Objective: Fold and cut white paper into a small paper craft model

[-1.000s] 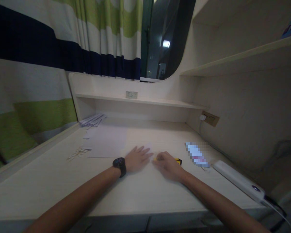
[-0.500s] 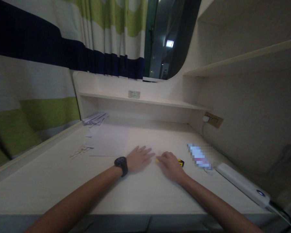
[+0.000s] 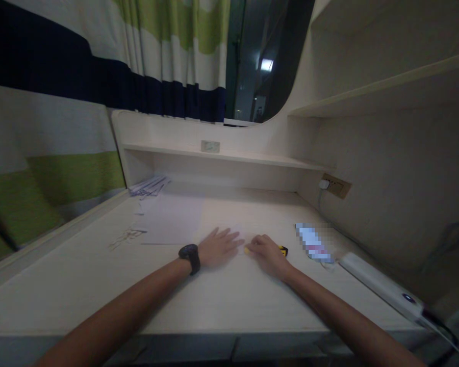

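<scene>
My left hand (image 3: 218, 246), with a black watch (image 3: 189, 256) on the wrist, lies flat with fingers spread on a white sheet of paper (image 3: 229, 232) on the pale desk (image 3: 199, 300). My right hand (image 3: 266, 253) is closed around a yellow and black utility knife (image 3: 282, 250), whose yellow tip (image 3: 247, 250) shows at the fingertips and rests on the paper just right of the left hand. Most of the knife is hidden under the hand.
Another sheet (image 3: 174, 221) lies further back. Paper strips (image 3: 124, 237) and a stack of papers (image 3: 149, 186) sit at the left. A phone (image 3: 313, 243), a white power strip (image 3: 382, 285) and a wall socket (image 3: 334, 186) are at the right. A striped curtain (image 3: 61, 127) hangs on the left.
My right hand has drawn slightly toward the left hand with the knife tip; the view has shifted a little. The left hand stays flat on the paper.
</scene>
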The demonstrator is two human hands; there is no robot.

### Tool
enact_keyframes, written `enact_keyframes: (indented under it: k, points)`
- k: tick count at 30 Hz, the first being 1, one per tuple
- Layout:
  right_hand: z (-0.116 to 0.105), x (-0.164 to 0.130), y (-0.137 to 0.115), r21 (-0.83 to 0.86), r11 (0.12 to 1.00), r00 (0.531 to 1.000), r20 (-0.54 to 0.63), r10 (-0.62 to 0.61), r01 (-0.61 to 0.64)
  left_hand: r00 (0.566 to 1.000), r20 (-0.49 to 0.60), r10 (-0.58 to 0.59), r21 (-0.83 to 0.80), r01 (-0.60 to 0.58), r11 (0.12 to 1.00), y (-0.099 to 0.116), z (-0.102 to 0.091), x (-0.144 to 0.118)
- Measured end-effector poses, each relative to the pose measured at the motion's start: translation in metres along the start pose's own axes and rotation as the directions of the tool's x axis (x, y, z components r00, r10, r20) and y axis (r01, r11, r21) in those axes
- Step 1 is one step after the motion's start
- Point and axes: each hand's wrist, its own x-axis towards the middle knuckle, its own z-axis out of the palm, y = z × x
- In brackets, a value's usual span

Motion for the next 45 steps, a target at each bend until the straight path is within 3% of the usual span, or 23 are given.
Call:
enact_keyframes:
  k: [13, 24, 28, 33, 38, 45]
  points:
    - [-0.009, -0.003, -0.002, 0.089, 0.995, 0.998, 0.013, -0.054, 0.053, 0.998, 0.035, 0.044, 0.006, -0.044, 0.999, -0.007, 0.005, 0.002]
    - [-0.013, -0.004, -0.008, 0.072, 0.997, 1.0, 0.015, -0.021, 0.02, 1.0, 0.016, 0.017, -0.078, -0.016, 0.997, -0.007, 0.004, 0.001]
    - [-0.011, -0.005, -0.004, 0.079, 0.997, 0.999, 0.019, -0.026, 0.025, 0.992, -0.08, -0.099, -0.233, 0.078, 0.969, -0.008, -0.001, 0.001]
    - [-0.008, -0.006, 0.0, 0.084, 0.996, 1.0, 0.022, -0.016, 0.014, 0.925, -0.209, -0.318, -0.34, 0.236, 0.91, -0.014, -0.015, -0.002]
    - [-0.007, -0.006, 0.0, 0.08, 0.997, 1.0, 0.027, -0.01, 0.008, 0.907, -0.141, -0.396, -0.368, 0.324, 0.872, -0.019, -0.025, -0.005]
    - [-0.009, -0.005, -0.003, 0.056, 0.998, 1.0, 0.031, 0.0, -0.001, 0.885, -0.079, -0.459, -0.559, 0.342, 0.756, -0.018, -0.026, -0.004]
